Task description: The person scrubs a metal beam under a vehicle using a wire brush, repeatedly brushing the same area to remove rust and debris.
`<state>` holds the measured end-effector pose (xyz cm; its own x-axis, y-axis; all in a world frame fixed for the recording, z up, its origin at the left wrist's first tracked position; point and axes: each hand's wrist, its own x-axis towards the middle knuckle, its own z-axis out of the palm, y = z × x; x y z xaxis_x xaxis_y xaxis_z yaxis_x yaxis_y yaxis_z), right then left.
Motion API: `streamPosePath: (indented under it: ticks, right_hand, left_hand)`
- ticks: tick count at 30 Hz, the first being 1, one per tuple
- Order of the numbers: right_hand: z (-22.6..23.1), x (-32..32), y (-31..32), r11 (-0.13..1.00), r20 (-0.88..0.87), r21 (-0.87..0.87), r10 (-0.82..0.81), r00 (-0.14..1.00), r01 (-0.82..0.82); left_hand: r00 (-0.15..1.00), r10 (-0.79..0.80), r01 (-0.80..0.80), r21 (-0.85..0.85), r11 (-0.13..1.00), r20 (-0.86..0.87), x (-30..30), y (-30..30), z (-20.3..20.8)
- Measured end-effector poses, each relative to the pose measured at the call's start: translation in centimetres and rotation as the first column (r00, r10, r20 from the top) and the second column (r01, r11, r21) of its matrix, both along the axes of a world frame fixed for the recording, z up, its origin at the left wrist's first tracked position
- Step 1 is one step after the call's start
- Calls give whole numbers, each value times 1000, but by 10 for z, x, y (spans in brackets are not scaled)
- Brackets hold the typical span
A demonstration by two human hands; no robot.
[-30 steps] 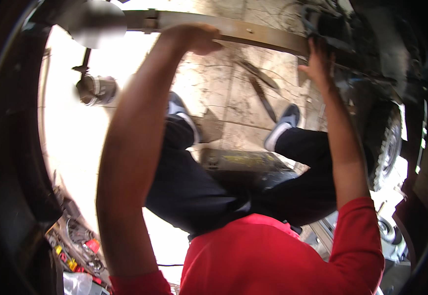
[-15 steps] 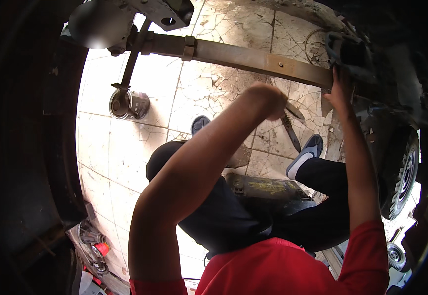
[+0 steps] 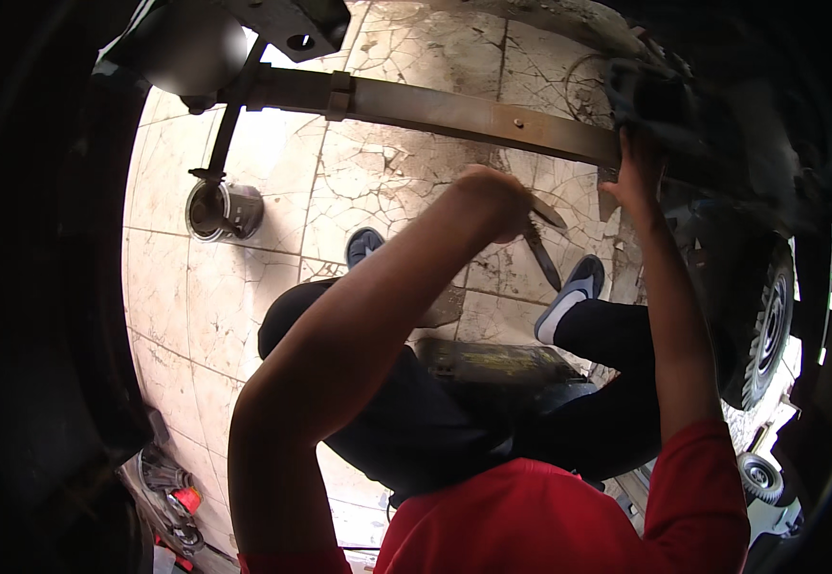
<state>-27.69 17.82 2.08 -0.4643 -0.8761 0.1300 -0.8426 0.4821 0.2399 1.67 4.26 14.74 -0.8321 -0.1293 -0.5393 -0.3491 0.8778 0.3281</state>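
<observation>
My left hand (image 3: 494,203) is closed, its wrist bent, below the middle of a rusty leaf spring (image 3: 435,105). From beside its fingers stick out two long, narrow, diverging arms (image 3: 542,256) of a dark tool, one with a notched edge near the hand; its exact kind is hidden. At the right end of the leaf spring my right hand (image 3: 638,172) presses against the metal, fingers stretched up over it and thumb below. A metal clip (image 3: 339,96) bands the spring farther left.
A can (image 3: 225,210) stands on the cracked tile floor at left, under a hanging rod (image 3: 227,134). A dark, yellow-marked case (image 3: 492,364) lies between my legs. Dark vehicle parts crowd the right, with tyres (image 3: 770,325) beyond. A red-lensed lamp (image 3: 186,499) lies lower left.
The whole view has shifted, so everything appears a little farther left. Both hands keep their places relative to the leaf spring and the tool.
</observation>
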Motion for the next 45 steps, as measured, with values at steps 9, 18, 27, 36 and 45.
streamPosePath:
  ticks: [9, 18, 27, 36, 45]
  right_hand:
    - [6, 16, 20, 1000, 63, -18, 19, 998, -17]
    - [6, 31, 29, 995, 33, 84, 44, 998, -46]
    - [16, 9, -7, 989, 64, 115, -95, 993, 87]
    - [8, 29, 18, 998, 80, 30, -52, 995, 50]
    - [14, 56, 19, 984, 44, 177, -30, 999, 22]
  left_hand:
    - [991, 4, -4, 1, 1000, -133, 2, -15, -11]
    - [997, 4, -4, -10, 1000, 78, 2, -18, -1]
    - [992, 19, -16, -30, 999, 126, 3, -21, -16]
    - [997, 25, -24, -24, 999, 68, 0, -27, -15]
    - [990, 10, 0, -70, 998, 143, 8, -30, -20]
